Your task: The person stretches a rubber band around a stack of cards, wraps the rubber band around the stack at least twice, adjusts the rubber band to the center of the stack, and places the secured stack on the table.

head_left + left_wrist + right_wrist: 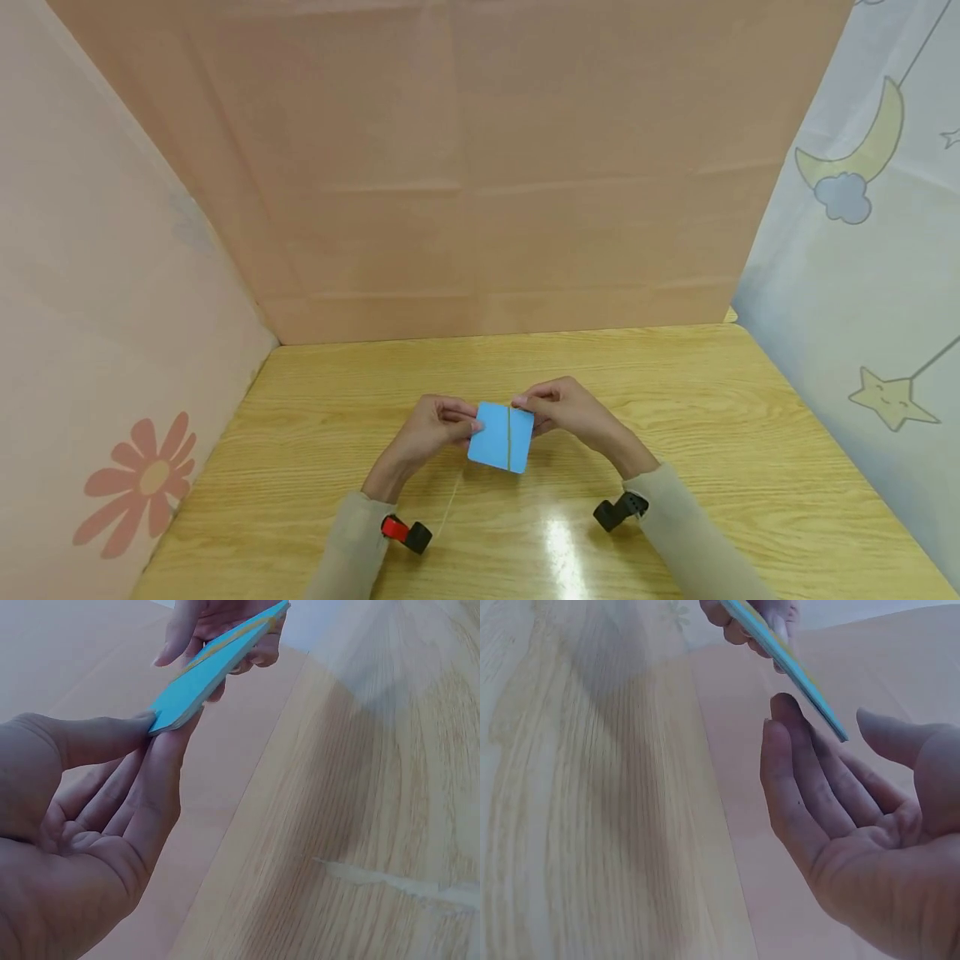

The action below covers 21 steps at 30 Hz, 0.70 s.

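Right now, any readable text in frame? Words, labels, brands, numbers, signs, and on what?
None readable.
Blue square piece pinched by the left hand: no lettering on visible face, only a band.
Drawn flower, moon, cloud, star: no text.
Wrist-worn devices: too small to tell.

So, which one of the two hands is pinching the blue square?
The left hand: it has the blue square between thumb and fingers. The right hand is different: in the right wrist view, its thumb stands apart from the square.
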Available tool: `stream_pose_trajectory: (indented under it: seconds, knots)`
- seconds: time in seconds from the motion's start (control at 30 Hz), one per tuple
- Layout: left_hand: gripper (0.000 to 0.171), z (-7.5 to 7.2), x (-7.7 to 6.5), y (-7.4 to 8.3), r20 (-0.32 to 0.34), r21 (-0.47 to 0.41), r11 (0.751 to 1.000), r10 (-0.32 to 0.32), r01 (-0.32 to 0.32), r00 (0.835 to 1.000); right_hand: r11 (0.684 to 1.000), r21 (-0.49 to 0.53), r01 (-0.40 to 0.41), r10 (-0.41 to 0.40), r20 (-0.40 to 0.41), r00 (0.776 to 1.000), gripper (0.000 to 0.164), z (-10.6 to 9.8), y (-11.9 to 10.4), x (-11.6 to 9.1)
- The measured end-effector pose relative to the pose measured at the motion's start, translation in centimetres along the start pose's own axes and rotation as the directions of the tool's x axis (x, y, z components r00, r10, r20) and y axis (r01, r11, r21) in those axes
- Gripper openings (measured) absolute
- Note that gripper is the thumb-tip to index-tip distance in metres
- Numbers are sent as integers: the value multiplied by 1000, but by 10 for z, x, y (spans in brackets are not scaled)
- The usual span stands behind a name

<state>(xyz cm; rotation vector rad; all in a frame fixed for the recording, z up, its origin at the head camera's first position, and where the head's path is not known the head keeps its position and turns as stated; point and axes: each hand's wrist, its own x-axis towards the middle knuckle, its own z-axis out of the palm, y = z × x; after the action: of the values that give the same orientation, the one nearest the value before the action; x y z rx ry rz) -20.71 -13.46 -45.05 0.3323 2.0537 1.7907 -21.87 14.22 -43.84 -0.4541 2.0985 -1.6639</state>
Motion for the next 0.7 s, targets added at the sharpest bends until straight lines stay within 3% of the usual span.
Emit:
stream_pose_trajectory:
  seconds: [0.3,0.53,0.7]
  knots:
    - [27,-1,3,-4,-57,-71,997,38,-42,998,990,138,-16,25,-66,998,41,2,5,-11]
    - [26,4,6,-6,-149,-127,991,11,-30,989,968,250,11,17,-107,994,45,3,11,-12]
    - [27,9,8,-6,-165,-155,987,7,-33,986,956,293,27,22,-162,987,43,4,15,-12]
